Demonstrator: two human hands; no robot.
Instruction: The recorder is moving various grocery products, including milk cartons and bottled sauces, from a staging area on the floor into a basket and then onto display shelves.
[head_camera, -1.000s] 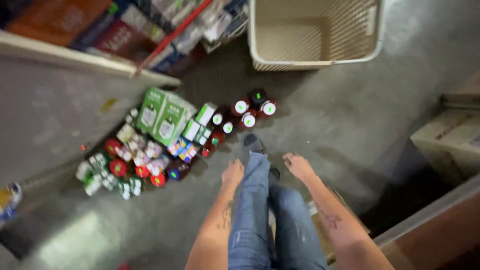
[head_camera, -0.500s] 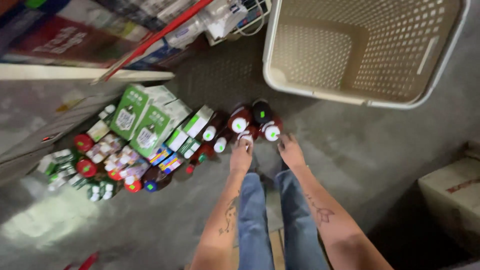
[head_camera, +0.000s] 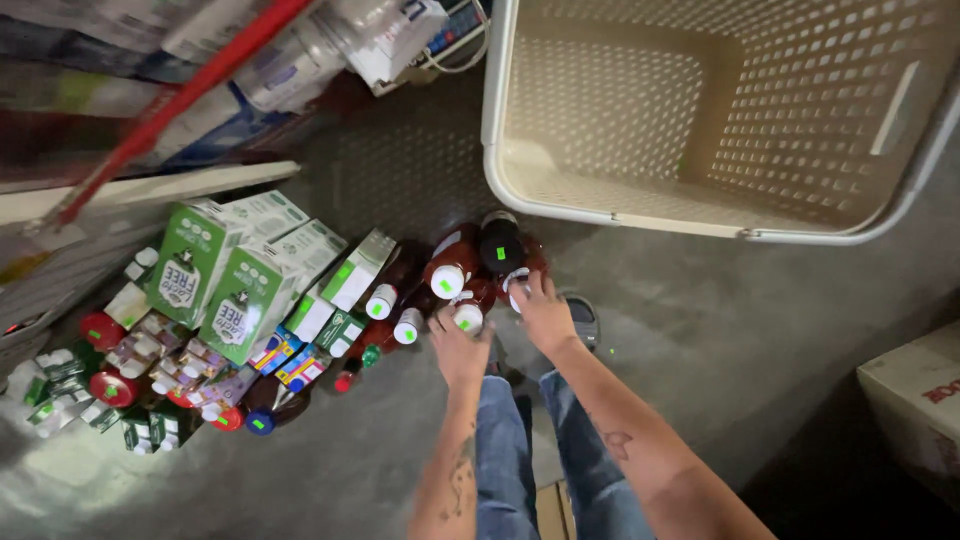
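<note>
A white-capped bottle (head_camera: 468, 318) on the floor (head_camera: 760, 330) is gripped by the left hand (head_camera: 460, 350); another bottle (head_camera: 520, 285) is gripped by the right hand (head_camera: 545, 312). Nothing is seen inside the basket (head_camera: 700, 215); many bottles remain on the floor.

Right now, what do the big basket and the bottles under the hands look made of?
Basket: cream moulded plastic, matte, its walls a perforated grid. Bottles: probably clear plastic or glass, glossy over dark red contents, with white screw caps; which one is unclear.
</note>
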